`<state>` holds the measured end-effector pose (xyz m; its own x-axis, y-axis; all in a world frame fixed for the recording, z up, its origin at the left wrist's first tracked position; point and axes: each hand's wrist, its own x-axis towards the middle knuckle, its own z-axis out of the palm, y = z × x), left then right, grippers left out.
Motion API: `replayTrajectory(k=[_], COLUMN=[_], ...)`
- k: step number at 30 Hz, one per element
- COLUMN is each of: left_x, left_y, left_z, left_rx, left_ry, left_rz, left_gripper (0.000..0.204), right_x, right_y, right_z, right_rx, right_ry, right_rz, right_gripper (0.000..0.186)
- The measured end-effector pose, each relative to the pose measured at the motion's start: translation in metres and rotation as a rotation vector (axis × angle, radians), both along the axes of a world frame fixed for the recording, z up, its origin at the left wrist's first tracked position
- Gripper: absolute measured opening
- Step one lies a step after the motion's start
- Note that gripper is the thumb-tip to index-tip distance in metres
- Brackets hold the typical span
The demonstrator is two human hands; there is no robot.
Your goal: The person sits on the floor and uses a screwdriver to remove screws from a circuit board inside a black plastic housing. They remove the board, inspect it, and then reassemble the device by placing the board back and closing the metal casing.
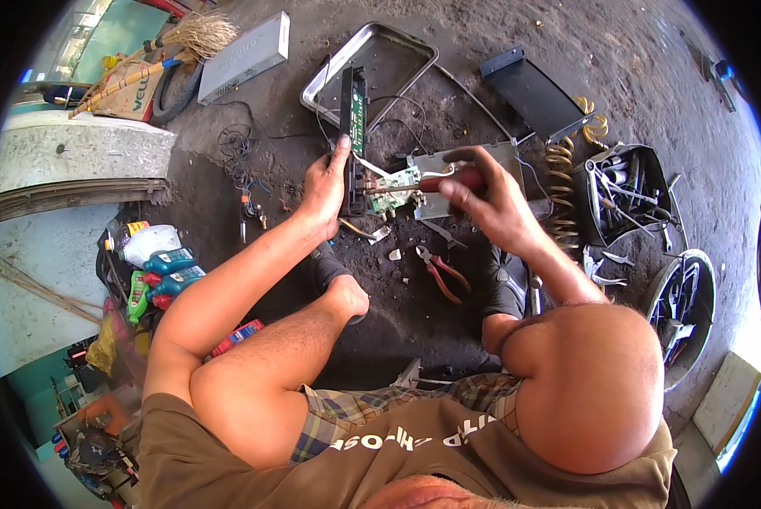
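Right fingers [472,155] around red-handled screwdriver [434,183]; metal tools [625,180] in black container [611,237].

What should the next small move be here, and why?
Probably a slight turn of the red-handled metal screwdriver: its tip appears to meet the near end of the long, narrow black panel, which the left hand holds, and the right hand is on the handle.

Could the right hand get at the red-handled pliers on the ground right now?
Probably yes: the pliers lie uncovered on the ground, near the right hand, and nothing seems to block them. It would likely have to put down the screwdriver it holds first.
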<state>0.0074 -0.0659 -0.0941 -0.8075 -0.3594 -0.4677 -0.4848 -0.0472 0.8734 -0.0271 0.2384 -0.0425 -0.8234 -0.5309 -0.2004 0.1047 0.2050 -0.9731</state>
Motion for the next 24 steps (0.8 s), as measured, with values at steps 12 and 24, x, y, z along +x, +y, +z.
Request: replayTrajectory(k=[12, 24], left_x=[-0.016, -0.029], left_y=[0.042, 0.057], left_z=[-0.005, -0.017], left_rx=[0.081, 0.231], left_ry=[0.025, 0.009], left_rz=[-0.083, -0.047], left_gripper=[0.056, 0.059], right_x=[-0.015, -0.020], right_y=[0.027, 0.046], right_z=[-0.004, -0.004], right_rx=[0.045, 0.100], right_ry=[0.551, 0.084], right_rz=[0.004, -0.026], right_gripper=[0.023, 0.025])
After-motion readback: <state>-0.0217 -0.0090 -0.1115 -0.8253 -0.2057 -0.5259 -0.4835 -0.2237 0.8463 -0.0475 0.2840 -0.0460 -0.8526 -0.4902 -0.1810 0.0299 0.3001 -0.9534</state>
